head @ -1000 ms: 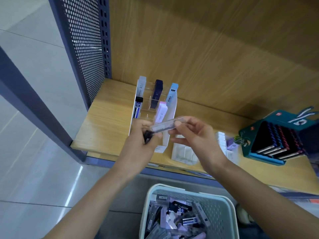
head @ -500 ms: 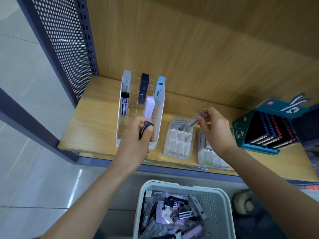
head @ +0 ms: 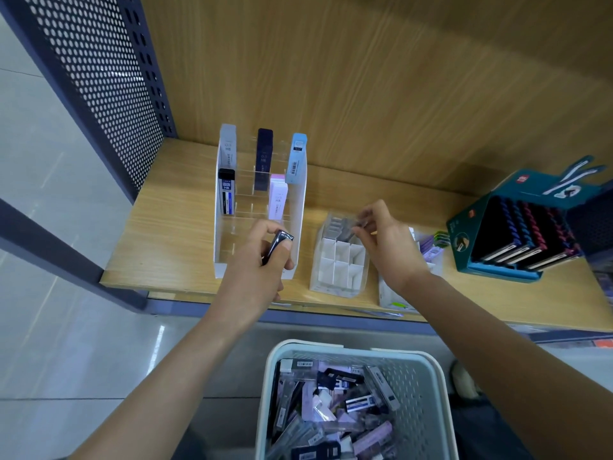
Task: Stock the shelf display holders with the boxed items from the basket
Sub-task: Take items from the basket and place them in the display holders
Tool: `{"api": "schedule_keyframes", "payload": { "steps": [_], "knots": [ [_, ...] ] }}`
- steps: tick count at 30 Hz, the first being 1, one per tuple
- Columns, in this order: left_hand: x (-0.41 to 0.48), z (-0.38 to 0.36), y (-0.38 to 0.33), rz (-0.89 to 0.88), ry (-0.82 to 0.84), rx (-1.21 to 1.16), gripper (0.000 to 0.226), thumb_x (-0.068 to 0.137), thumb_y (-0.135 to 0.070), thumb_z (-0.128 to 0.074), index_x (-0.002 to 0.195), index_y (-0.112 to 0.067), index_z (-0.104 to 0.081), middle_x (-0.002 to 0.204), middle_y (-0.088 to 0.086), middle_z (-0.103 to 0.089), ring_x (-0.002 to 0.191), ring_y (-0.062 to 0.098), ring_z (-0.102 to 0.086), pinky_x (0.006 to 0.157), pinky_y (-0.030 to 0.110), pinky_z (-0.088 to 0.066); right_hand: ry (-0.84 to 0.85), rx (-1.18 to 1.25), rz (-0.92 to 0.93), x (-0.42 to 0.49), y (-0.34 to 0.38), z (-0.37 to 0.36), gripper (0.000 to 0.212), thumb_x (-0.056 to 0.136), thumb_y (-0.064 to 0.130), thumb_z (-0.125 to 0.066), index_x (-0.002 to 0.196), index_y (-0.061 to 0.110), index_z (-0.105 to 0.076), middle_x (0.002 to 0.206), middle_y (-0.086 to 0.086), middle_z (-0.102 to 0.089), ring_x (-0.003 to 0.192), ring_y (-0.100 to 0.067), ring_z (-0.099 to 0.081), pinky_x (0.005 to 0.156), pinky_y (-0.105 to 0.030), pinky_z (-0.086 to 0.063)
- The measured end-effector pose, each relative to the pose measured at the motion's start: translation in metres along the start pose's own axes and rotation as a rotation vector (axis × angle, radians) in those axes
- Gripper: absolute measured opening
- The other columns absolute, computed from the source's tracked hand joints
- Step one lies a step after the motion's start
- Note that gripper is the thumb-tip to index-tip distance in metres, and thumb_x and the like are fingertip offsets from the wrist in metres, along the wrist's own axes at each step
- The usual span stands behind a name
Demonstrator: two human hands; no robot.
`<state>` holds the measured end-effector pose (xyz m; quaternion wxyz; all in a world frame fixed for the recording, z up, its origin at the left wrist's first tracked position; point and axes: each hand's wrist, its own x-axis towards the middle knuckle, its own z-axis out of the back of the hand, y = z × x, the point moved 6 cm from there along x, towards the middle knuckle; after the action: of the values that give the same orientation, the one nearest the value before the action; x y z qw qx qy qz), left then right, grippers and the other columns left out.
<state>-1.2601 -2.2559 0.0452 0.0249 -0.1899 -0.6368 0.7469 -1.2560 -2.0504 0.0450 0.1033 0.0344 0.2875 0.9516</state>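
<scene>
Boxes like the dark box gripped in the curled fingers of the left hand are judged light, stiff and slick (glossy faces, it seems), best pinched across the narrow sides. A clear box is pinched by the right hand over the white divided holder near the front edge of the wooden shelf; the basket is seen below that edge.

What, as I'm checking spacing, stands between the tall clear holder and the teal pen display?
A white gridded holder and a second holder, the right hand over them; the head view shows it.
</scene>
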Motion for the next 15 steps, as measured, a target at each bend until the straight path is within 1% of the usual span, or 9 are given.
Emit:
{"api": "schedule_keyframes", "payload": {
  "steps": [3, 5, 8, 10, 12, 14, 15],
  "knots": [
    [0.001, -0.001, 0.001, 0.000, 0.000, 0.006, 0.012, 0.097, -0.015, -0.045, 0.095, -0.026, -0.050, 0.071, -0.001, -0.058, 0.049, 0.013, -0.043, 0.043, 0.018, -0.043, -0.005, -0.028, 0.027, 0.002, -0.001, -0.005, 0.008, 0.088, 0.013, -0.064, 0.095, 0.009, -0.060, 0.094, 0.003, -0.056, 0.081, -0.017, -0.061, 0.076, -0.042, -0.051],
    [0.001, -0.001, 0.001, -0.002, 0.000, 0.004, 0.010, 0.096, -0.015, -0.045, 0.097, -0.024, -0.051, 0.071, -0.002, -0.058, 0.049, 0.013, -0.043, 0.043, 0.018, -0.043, -0.007, -0.091, 0.061, 0.002, -0.001, -0.008, 0.009, 0.087, 0.015, -0.065, 0.094, 0.008, -0.066, 0.097, 0.003, -0.053, 0.078, -0.015, -0.059, 0.074, -0.040, -0.052],
    [0.001, -0.002, 0.002, 0.006, 0.014, -0.001, 0.009, 0.096, -0.015, -0.045, 0.099, -0.021, -0.051, 0.072, -0.002, -0.058, 0.050, 0.014, -0.044, 0.043, 0.017, -0.042, -0.025, -0.142, 0.076, 0.000, -0.001, -0.009, 0.010, 0.089, 0.015, -0.063, 0.096, 0.010, -0.067, 0.096, 0.003, -0.053, 0.076, -0.013, -0.056, 0.071, -0.035, -0.050],
    [0.001, -0.005, 0.004, 0.031, 0.039, 0.008, 0.011, 0.095, -0.012, -0.045, 0.100, -0.021, -0.048, 0.078, 0.000, -0.060, 0.052, 0.013, -0.046, 0.044, 0.016, -0.042, -0.038, -0.183, 0.075, -0.001, 0.001, -0.009, 0.011, 0.089, 0.013, -0.061, 0.099, 0.011, -0.064, 0.099, -0.001, -0.056, 0.081, -0.018, -0.057, 0.069, -0.035, -0.049],
    [0.000, -0.008, 0.007, 0.079, 0.066, 0.002, 0.018, 0.093, -0.005, -0.045, 0.100, -0.021, -0.043, 0.086, 0.004, -0.060, 0.055, 0.013, -0.047, 0.044, 0.015, -0.042, -0.040, -0.259, 0.068, -0.001, 0.004, -0.008, 0.017, 0.090, 0.011, -0.058, 0.108, 0.011, -0.060, 0.106, -0.005, -0.054, 0.094, -0.023, -0.056, 0.071, -0.035, -0.047],
    [-0.003, -0.012, 0.010, 0.116, 0.105, -0.018, 0.018, 0.093, -0.001, -0.042, 0.098, -0.019, -0.041, 0.087, 0.003, -0.059, 0.055, 0.012, -0.048, 0.046, 0.016, -0.044, -0.067, -0.282, 0.085, -0.004, 0.012, -0.004, 0.024, 0.093, 0.012, -0.054, 0.117, 0.010, -0.056, 0.112, -0.007, -0.050, 0.103, -0.023, -0.051, 0.077, -0.033, -0.045],
    [-0.005, -0.014, 0.009, 0.108, 0.128, -0.010, 0.018, 0.094, -0.001, -0.041, 0.095, -0.018, -0.042, 0.087, 0.001, -0.058, 0.055, 0.011, -0.050, 0.048, 0.017, -0.046, -0.090, -0.224, 0.101, -0.006, 0.018, -0.001, 0.024, 0.093, 0.013, -0.053, 0.117, 0.011, -0.055, 0.111, -0.006, -0.049, 0.102, -0.021, -0.051, 0.081, -0.036, -0.046]
  ]
}}
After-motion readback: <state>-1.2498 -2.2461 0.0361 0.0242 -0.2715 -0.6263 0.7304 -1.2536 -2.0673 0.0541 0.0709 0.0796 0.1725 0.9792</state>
